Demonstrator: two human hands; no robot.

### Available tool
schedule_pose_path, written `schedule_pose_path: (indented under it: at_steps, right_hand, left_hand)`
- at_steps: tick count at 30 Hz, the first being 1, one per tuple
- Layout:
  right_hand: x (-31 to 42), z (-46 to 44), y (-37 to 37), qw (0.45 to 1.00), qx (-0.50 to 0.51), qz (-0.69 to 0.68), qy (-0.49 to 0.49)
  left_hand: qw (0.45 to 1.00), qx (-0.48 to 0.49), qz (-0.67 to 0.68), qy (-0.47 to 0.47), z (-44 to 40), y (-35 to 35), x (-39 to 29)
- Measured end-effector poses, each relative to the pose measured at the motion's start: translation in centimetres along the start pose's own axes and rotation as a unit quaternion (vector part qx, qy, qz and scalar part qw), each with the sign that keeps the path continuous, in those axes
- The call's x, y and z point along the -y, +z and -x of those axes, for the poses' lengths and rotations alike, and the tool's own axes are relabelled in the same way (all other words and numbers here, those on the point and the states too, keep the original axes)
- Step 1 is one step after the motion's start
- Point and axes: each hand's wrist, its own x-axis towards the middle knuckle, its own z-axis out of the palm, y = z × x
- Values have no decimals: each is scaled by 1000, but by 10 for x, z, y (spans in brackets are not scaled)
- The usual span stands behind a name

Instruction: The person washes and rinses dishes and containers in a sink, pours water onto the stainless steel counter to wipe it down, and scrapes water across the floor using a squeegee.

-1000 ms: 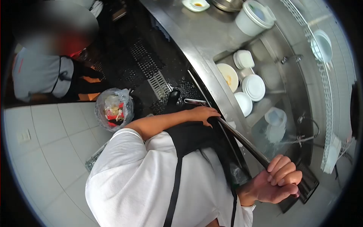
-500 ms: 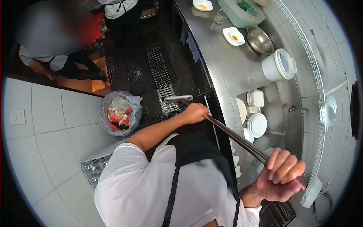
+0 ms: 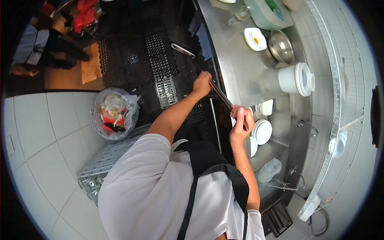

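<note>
My left hand [image 3: 203,84] is closed round a dark pole [image 3: 221,94], at the edge of the steel counter. Farther back on the pole, my right hand [image 3: 242,123] grips it near its upper end. Beyond my left hand, a narrow pale-edged head [image 3: 183,51] lies over the wet dark floor, in line with the pole; the join between them cannot be made out. Perforated black mats [image 3: 159,52] and a metal drain grate [image 3: 166,91] are beside it. A blue cloth [image 3: 205,42] hangs at the counter front.
A lined bin of waste [image 3: 114,114] and a rack of glassware [image 3: 94,176] stand at left. A person [image 3: 38,46] is at upper left. On the right, the counter [image 3: 228,60] holds a bowl [image 3: 281,47] and bucket [image 3: 294,79]; stacked plates [image 3: 262,132] sit in the sink.
My right hand has moved left and up, closer to my left hand. My left hand and the pole's head have moved farther forward over the floor. The view has shifted too.
</note>
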Motion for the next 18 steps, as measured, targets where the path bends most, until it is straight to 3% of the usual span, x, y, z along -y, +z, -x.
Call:
schedule_pose_path:
  at_steps: [1, 10, 13, 15, 18]
  right_hand:
    - [5, 8, 0, 1000, -5, 8, 10]
    - [85, 42, -23, 1000, -19, -4, 13]
    - [125, 46, -34, 1000, -9, -2, -18]
    - [150, 47, -60, 995, 13, -77, -63]
    - [175, 52, -98, 988, 81, -102, -83]
  left_hand:
    - [997, 61, 21, -33, 14, -3, -6]
    - [975, 204, 71, 59, 60, -47, -48]
    - [974, 191, 51, 108, 65, -52, -69]
    - [979, 111, 93, 147, 65, -52, -104]
    - [984, 91, 125, 85, 74, -47, -150]
